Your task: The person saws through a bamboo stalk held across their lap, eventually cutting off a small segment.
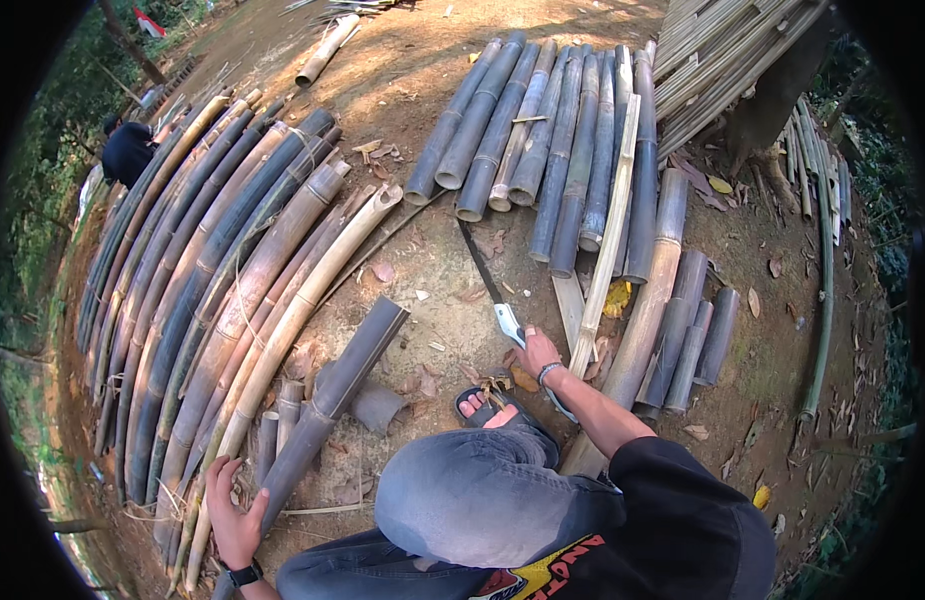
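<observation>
In my right hand [538, 353], closed round its handle, is a hand saw [507, 321]. Its dark, narrow blade points away from me over the ground. My left hand [236, 515] is open at the lower left, fingers apart. Its thumb is at the edge of a thick dark bamboo pole [334, 385], though I cannot tell how firmly it touches. This pole slants up to the right, ending in a cut end beside my bent knee. A short curved bamboo piece [378, 407] lies on the ground just right of it.
Long bamboo poles [237, 260] lie side by side on my left. Cut dark bamboo lengths [557, 150] are laid ahead, with a pale split strip [614, 225] across them. Short bamboo pieces [690, 335] lie right of my arm. A person [128, 153] is at the far left.
</observation>
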{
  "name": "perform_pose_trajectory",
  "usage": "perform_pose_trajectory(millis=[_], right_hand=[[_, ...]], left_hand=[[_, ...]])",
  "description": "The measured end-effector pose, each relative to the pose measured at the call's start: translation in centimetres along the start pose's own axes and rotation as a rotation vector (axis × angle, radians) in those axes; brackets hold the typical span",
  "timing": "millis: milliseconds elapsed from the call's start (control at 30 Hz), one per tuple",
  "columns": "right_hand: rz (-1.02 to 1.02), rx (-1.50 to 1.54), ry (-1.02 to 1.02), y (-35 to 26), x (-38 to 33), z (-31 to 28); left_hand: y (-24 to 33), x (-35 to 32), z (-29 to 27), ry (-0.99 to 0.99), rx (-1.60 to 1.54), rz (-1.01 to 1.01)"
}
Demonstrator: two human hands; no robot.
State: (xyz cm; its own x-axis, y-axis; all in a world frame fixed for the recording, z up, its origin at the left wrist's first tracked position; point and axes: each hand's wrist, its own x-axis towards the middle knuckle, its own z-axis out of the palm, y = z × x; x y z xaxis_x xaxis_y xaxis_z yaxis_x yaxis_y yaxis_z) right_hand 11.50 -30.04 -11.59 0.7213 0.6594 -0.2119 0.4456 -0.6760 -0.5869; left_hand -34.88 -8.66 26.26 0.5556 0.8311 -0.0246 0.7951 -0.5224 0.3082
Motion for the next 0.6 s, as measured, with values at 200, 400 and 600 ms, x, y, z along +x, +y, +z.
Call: perform_pose_trajectory(millis=[200,400,600], right_hand=[[-0.062,0.105,-0.006,-2.1,-4.8,-3.4],[-0.206,0.254,0.117,-2.6,-8.5,-8.8],[-0.107,0.163,0.495,1.1,-2.1,-14.2]], left_hand=[[0.3,0.0,-0.1,0.019,-0.004,0.023],[0.9,0.0,-0.2,-0.005,-0.096,-0.068],[-0.2,-0.1,0.3,-0.012,-0.073,0.007]])
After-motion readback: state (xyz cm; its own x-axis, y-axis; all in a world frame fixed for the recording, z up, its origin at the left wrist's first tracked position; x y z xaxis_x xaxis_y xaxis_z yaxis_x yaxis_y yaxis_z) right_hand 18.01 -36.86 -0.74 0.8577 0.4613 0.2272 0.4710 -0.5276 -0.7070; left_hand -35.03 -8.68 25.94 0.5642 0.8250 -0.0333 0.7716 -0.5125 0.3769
